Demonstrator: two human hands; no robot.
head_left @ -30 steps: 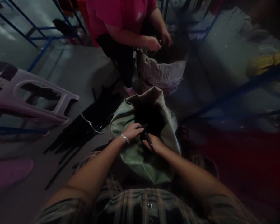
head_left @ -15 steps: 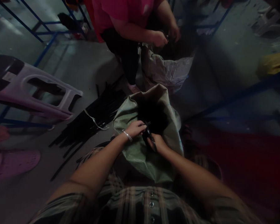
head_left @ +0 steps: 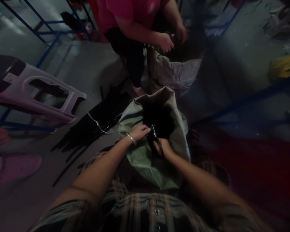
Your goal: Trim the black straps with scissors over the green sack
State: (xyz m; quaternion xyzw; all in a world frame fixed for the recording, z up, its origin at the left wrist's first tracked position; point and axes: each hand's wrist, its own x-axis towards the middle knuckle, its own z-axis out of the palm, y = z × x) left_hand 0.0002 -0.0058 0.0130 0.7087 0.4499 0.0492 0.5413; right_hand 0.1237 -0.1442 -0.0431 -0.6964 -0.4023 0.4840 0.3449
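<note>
My right hand (head_left: 164, 148) is closed on a pair of black-handled scissors (head_left: 160, 147), whose blades point up and away from me and stand apart. Just left of the blades, my left hand (head_left: 139, 132), with a silver bracelet at the wrist, pinches a small black piece (head_left: 149, 137); its exact shape is lost in the dark. Both hands are over the mouth of a pale green woven sack (head_left: 145, 167). The inside of the sack is very dark, with black material that I cannot make out.
Long black strips (head_left: 91, 125) lie in a tied bundle on the floor at left. Beyond them is a plastic stool (head_left: 45, 87). A co-worker in a pink top (head_left: 128, 16) works over a second sack (head_left: 174, 75). Blue metal frames (head_left: 251, 100) stand at the right.
The scissor blades have opened and show brighter against the dark sack. My left hand has shifted very slightly left. The co-worker's hands have moved a little over the other sack.
</note>
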